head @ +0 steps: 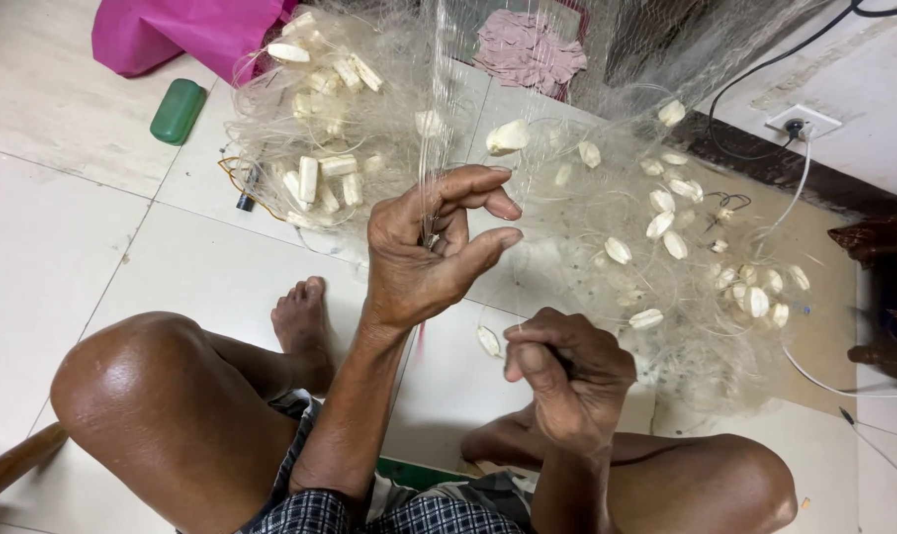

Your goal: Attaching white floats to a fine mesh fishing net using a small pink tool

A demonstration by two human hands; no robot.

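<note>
Floor: pale square tiles [53,227], where I sit with both knees bent and one bare foot [302,321] flat between them.
Far left: a magenta cloth bag [181,35] at the top edge; just beside it a small green oblong plastic case [177,111] lying flat on the tile.
Left heap: a bunched pile of fine clear monofilament fishing net [389,109] studded with white rectangular foam floats [310,178], resting on the floor ahead of my foot.
My left hand [424,247]: raised, palm turned toward me, thumb and forefinger curled into a ring and pinching strands of the net; the other fingers are bent loosely above. The mesh rises straight up from this pinch and out of view at the top.
Near float: one white oval float [489,341] hanging between my two hands, just beside the right knuckles.
My right hand [567,376]: lower and nearer my body, closed into a fist around a thin line of the net, thumb pressed along the top. What else it grips I cannot tell.
Right heap: more net spread over the floor past my right hand, carrying white oval floats [661,222].
Far right: a white wall socket [803,123] with a black cable [765,69] and a white cable [795,198] running from it.
Top centre: a crumpled pink cloth [528,49] behind the mesh.
</note>
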